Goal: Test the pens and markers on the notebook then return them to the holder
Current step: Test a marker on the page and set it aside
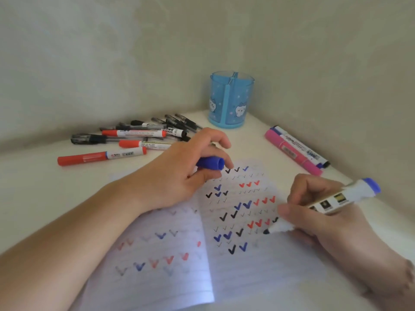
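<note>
My right hand [314,205] pinches a marker [323,206], tip on the notebook [247,277] to tick. My left hand [179,171] curls round its blue cap [211,163], pinning the page. The empty holder [231,99] waits at the desk's far corner.

White table [258,140] set into a wall corner. Directly on it: an open lined notebook [224,265] at the near centre; a blue pen holder [231,99] upright in the far corner; a loose pile of pens and red-capped markers [134,138] at far left; a pink highlighter [292,151] and two further markers [303,147] lying side by side at right.
</note>
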{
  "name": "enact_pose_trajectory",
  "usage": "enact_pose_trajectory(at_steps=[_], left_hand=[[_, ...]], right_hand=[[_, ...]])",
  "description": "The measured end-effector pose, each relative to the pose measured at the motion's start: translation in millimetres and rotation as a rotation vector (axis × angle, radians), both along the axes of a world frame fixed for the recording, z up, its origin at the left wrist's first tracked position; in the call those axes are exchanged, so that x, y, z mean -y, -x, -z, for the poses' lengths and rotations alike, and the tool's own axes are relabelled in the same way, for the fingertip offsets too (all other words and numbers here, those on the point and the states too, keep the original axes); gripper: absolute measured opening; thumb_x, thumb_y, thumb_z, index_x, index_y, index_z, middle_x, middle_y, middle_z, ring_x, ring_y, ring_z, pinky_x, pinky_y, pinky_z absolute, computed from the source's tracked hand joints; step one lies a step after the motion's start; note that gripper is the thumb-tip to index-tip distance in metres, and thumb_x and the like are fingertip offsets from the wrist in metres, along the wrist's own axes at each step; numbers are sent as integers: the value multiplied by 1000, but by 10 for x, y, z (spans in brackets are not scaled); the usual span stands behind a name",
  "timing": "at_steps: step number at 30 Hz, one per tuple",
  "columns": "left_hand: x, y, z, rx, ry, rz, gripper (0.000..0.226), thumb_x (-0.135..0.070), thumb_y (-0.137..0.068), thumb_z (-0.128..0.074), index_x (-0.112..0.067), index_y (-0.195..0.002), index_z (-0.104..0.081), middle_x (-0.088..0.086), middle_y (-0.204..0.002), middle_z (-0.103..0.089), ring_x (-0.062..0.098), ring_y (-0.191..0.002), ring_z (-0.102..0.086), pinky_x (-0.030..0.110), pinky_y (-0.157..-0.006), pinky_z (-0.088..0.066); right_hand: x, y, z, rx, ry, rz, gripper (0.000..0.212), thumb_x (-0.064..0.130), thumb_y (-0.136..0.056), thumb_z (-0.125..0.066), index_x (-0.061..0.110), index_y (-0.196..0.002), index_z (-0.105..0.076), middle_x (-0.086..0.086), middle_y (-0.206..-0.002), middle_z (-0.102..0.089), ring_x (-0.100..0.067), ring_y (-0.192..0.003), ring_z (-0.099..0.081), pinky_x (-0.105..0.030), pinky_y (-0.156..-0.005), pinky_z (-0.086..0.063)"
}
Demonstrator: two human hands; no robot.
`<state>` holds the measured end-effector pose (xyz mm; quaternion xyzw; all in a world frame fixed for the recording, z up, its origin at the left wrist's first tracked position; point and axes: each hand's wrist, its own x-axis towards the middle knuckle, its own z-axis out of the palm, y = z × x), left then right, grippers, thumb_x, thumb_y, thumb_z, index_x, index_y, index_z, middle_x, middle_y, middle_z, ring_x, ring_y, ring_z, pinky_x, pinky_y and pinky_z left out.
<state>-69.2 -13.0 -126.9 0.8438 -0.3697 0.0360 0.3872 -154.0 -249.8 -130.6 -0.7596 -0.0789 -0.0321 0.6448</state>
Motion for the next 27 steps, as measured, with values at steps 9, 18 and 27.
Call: enact_pose_trajectory(at_steps=[9,18,27], left_hand=[[-3,-20,30,63,-65,-21,22,-22,-87,-71,-29,-105,-60,-19,-101,-68,-3,-99,-61,12,-85,-45],[-41,-69,76,223,-91,4,22,-31,-91,-65,-31,-113,-62,-20,-103,-64,-10,-94,-54,4,-82,-36],[-32,-44,67,190,-69,-13,28,-42,-86,-67,-34,-112,-61,-21,-94,-65,4,-84,-60,21,-78,-46]], right_hand=[[-42,24,15,54,180,-12,39,13,-67,-80,10,-49,-45,7,-45,-45,-10,-42,-32,-19,-42,-25],[-50,21,32,64,181,-5,35,11,-66,-70,17,-45,-44,9,-45,-42,-10,-43,-32,-21,-44,-25],[-53,-10,15,79,38,63,41,30,-63,-84,15,-51,-47,3,-43,-43,-9,-41,-32,-17,-41,-26]])
